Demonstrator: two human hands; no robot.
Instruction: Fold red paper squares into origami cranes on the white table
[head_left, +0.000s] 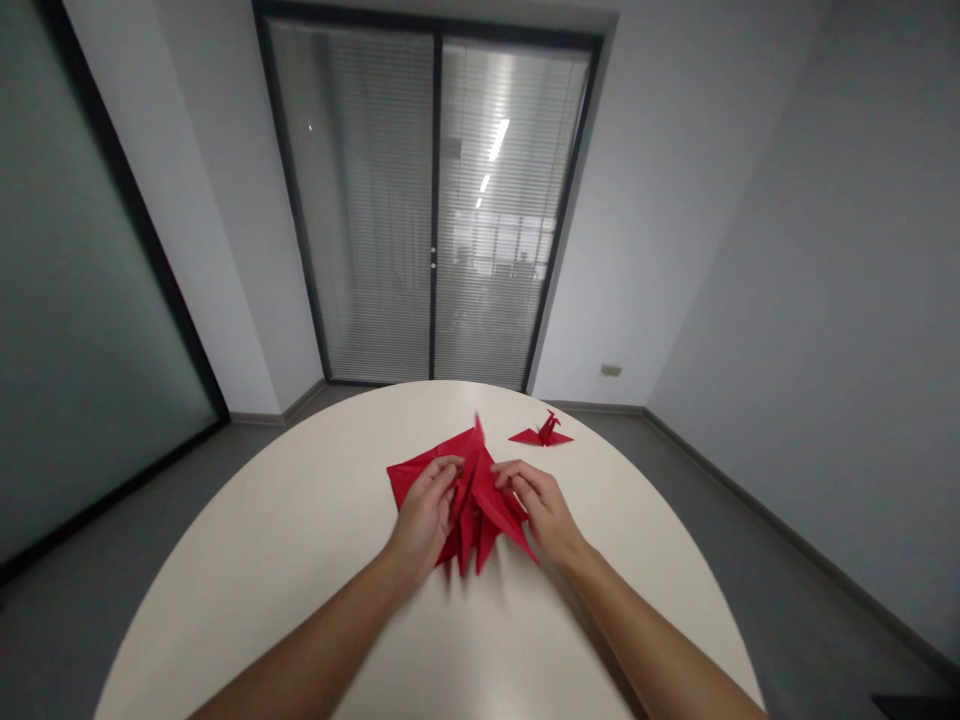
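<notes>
A large piece of folded red origami paper (480,485) is between my hands over the white table. It has several pointed flaps, some hanging toward me and one pointing up at the far side. My left hand (426,518) pinches its left part, fingers bent and thumb against the paper. On the other side, my right hand (541,505) has its curled fingers on a right-hand flap. The fingertips are partly hidden by folds. Beyond my right hand, a small red origami crane (547,433) sits with wings spread.
The round white table (292,570) fills the lower middle, its curved edge near the crane. Past it stand a glass door with blinds (367,220), pale walls (675,180) and a wall socket (610,371). A frosted glass panel (75,300) is at left.
</notes>
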